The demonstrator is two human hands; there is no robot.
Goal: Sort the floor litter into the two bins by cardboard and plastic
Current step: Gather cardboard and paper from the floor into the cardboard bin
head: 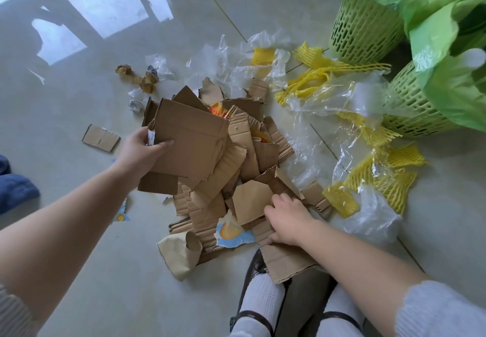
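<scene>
A heap of torn brown cardboard pieces (pixel 236 152) covers the middle of the tiled floor. My left hand (pixel 142 150) grips a large flat cardboard sheet (pixel 189 142) by its left edge, thumb on top, lifted over the heap. My right hand (pixel 286 218) reaches into the near side of the heap, its fingers curled round a torn cardboard piece (pixel 249 200). Clear plastic film (pixel 328 100) and yellow foam netting (pixel 315 73) lie to the right of the cardboard. Two green perforated bins (pixel 365 31) (pixel 410 110), lined with green bags, stand at the upper right.
Crumpled brown paper balls (pixel 136 76) and a small cardboard scrap (pixel 101 138) lie at the upper left. A beige curled paper (pixel 181 252) rests near the heap's front. My feet in white socks and dark shoes (pixel 263 307) are below. A blue cloth thing (pixel 13 189) sits at the left edge.
</scene>
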